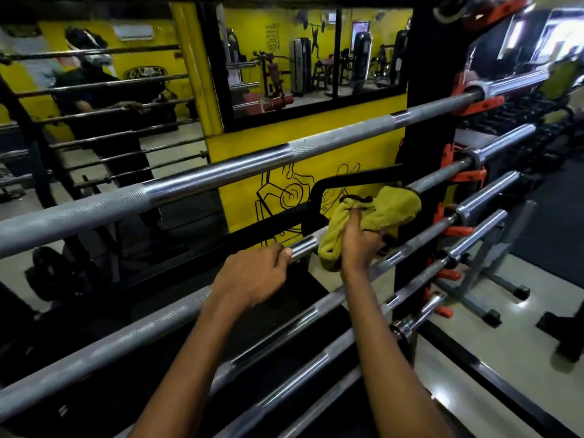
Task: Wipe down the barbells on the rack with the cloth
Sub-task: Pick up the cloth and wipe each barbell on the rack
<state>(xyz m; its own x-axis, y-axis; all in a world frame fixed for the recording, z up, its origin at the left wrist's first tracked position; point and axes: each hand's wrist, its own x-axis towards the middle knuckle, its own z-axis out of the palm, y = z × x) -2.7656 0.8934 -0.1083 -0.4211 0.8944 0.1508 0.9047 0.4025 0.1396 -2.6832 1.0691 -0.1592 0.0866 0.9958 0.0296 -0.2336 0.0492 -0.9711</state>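
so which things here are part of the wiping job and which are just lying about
Job: cloth, right hand holding it, left hand gripping a barbell, other barbells, rack.
Lying about: machines, floor stand.

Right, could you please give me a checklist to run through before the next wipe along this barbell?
1. Cloth gripped firmly in the right hand: ok.
2. Cloth draped over the barbell, not hanging free: ok.
3. Left hand gripping the same barbell just beside the cloth to steady it: ok.
4. Barbell's right end resting on its orange hook: looks ok; the left end is out of view, so cannot tell.
5. Clearance from the black handle bar right behind the cloth: cannot tell.
6. Section already wiped is clean: cannot tell.
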